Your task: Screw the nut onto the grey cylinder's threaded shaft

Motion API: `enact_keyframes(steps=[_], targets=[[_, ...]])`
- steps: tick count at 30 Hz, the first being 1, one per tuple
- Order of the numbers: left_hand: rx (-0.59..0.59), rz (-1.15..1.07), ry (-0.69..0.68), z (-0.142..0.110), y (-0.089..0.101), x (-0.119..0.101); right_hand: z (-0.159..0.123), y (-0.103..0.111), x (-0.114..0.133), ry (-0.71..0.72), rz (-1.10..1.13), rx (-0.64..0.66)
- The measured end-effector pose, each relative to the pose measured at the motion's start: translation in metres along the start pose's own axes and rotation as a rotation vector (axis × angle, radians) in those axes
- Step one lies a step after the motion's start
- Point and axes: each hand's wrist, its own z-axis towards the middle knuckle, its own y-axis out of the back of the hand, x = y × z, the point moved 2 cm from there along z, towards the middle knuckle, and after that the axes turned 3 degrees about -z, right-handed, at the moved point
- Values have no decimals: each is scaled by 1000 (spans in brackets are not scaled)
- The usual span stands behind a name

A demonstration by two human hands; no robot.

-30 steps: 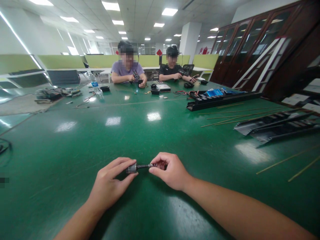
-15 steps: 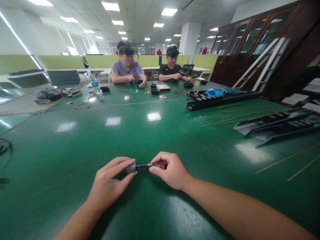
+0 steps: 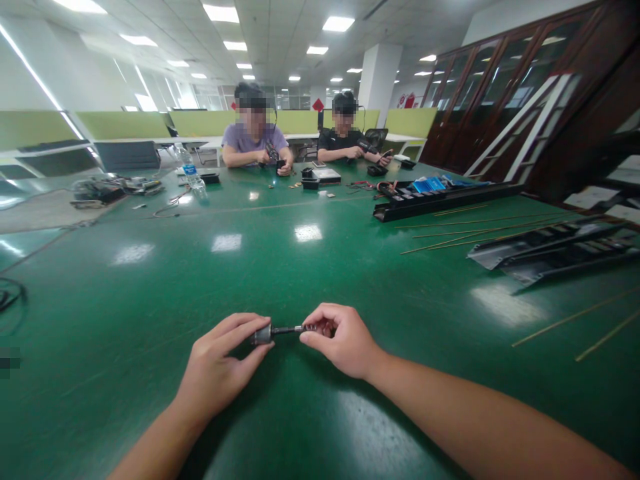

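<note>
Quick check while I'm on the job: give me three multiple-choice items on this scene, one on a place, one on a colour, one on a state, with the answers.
1. Where is the water bottle?
A. On the floor
B. At the far end of the table, to the view's left of the person in the lilac shirt
C. On the long black tray

2. What colour is the tabletop?
A. Green
B. White
C. Grey

3. What state is the metal cylinder in?
A. Lying untouched on the table
B. Standing in a tray
C. Held in the left hand, its thin rod pinched by the right hand

Answers:
1. B: the bottle stands on the table near that person.
2. A: the glossy surface shows green throughout.
3. C: both hands close on the piece.
</note>
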Motion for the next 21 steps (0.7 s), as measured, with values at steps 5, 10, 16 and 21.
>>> enact_keyframes(steps=[5, 10, 16, 21], targets=[[-2, -7, 2, 0, 0, -1, 0, 0, -2, -1, -7, 4], [-6, 3, 7, 1, 0, -2, 0, 0, -1, 1, -6, 4], [6, 4, 78, 0, 4, 4, 0, -1, -3, -26, 70, 9], [-77, -67, 453, 3, 5, 16, 7, -1, -13, -104, 352, 40]])
